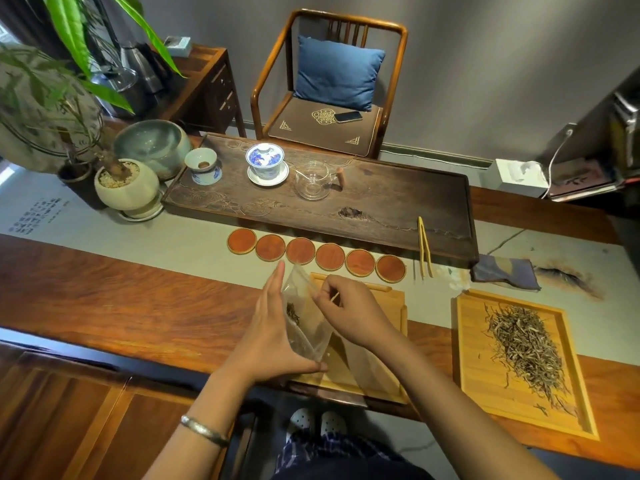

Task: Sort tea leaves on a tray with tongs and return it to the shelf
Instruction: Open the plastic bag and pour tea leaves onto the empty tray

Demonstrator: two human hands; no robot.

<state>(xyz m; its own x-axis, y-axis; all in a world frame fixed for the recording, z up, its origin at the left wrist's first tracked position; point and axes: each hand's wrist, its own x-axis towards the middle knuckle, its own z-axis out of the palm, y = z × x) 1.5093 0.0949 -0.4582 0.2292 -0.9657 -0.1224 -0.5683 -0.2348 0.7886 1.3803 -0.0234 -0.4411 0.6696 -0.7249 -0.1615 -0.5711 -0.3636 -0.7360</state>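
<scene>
- Left hand [277, 327]: fingers straight and together, palm against the left side of a clear plastic bag [304, 320], thumb under the bag's lower corner; it steadies the bag without curling round it.
- Right hand [349, 313]: fingers curled, pinching the bag's upper edge at its 12 o'clock end.
- Bag: held upright over an empty bamboo tray [388, 341] at the near edge of the bench [121, 306]; a small clump of tea shows inside, near the left palm.
- Second bamboo tray [568, 410]: at 3 o'clock from the hands, well apart, carrying a spread pile of tea leaves [526, 348].
- Tongs [425, 247]: bamboo, lying untouched at 1 o'clock from the hands, across the near right edge of the dark tea board [381, 206].
- Six round coasters [315, 252]: in a row at 12 o'clock, between the hands and the tea board.
- On the tea board: a lidded cup [266, 162] and a glass pitcher [313, 180].
</scene>
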